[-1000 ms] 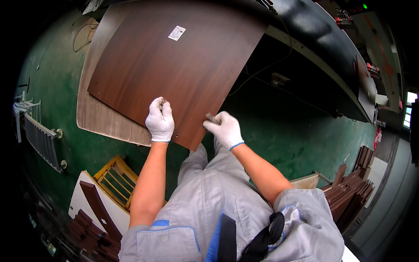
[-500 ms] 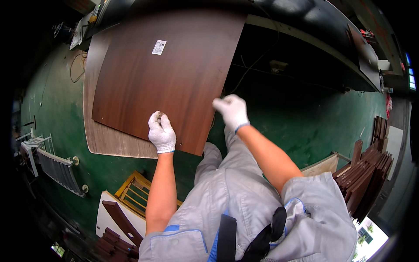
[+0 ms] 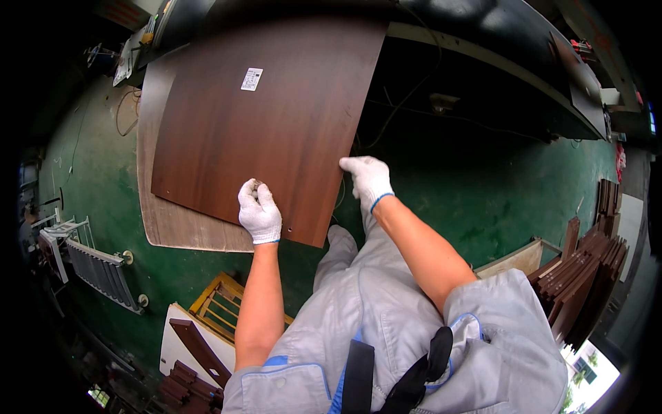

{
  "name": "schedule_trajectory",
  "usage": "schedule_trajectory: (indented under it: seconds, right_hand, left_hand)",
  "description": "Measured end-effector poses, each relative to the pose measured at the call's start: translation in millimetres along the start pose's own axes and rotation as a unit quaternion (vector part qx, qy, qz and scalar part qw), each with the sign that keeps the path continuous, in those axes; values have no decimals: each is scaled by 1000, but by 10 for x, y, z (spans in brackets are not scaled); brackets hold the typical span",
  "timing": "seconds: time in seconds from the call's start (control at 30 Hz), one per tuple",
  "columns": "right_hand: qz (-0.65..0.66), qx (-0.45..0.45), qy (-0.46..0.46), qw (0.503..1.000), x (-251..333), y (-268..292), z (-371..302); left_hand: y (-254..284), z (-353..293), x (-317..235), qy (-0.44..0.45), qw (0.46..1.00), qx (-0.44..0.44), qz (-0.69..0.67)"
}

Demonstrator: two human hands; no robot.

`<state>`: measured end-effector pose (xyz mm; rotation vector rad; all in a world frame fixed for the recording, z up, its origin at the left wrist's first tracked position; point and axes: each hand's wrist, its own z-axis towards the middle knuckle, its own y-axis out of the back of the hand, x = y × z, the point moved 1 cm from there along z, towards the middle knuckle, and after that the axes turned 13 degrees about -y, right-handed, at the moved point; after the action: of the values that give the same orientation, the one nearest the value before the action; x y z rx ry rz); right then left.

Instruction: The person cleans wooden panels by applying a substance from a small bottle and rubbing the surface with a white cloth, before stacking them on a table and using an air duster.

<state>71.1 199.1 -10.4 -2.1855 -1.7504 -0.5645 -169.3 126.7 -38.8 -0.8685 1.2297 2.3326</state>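
Note:
A dark brown wood-grain panel (image 3: 262, 131) lies flat in front of me, with a white label (image 3: 252, 79) on its upper part. Small holes show near its front edge. My left hand (image 3: 259, 212), in a white knit glove, is held over the panel's front part, fingers curled in a pinch; something small and brownish shows between them, too little to name. At the panel's right edge is my right hand (image 3: 369, 178), gloved too. Its fingers are pressed together, the tips at the edge, and whatever they hold is hidden.
Under the panel lies a greyish wood-grain board (image 3: 196, 224). A yellow wooden frame (image 3: 221, 297) and a grey ribbed rack on wheels (image 3: 103, 272) stand at the left. Stacked brown strips (image 3: 579, 283) lie at the right. A dark workbench (image 3: 496, 76) runs along the far right.
My right hand was blurred by motion and is now steadier, slightly lower at the panel's edge. The left hand keeps its pinch over the panel. The view has shifted a little.

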Motion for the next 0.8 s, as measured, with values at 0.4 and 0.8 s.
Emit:
schedule_trajectory:
  seconds: [0.4, 0.8]
  right_hand:
    - [34, -7, 30, 999, 549, 112, 480]
    - [-292, 37, 97, 951, -685, 309, -579]
  left_hand:
    - [-16, 6, 13, -28, 1000, -14, -1]
    - [8, -31, 56, -11, 1000, -12, -13]
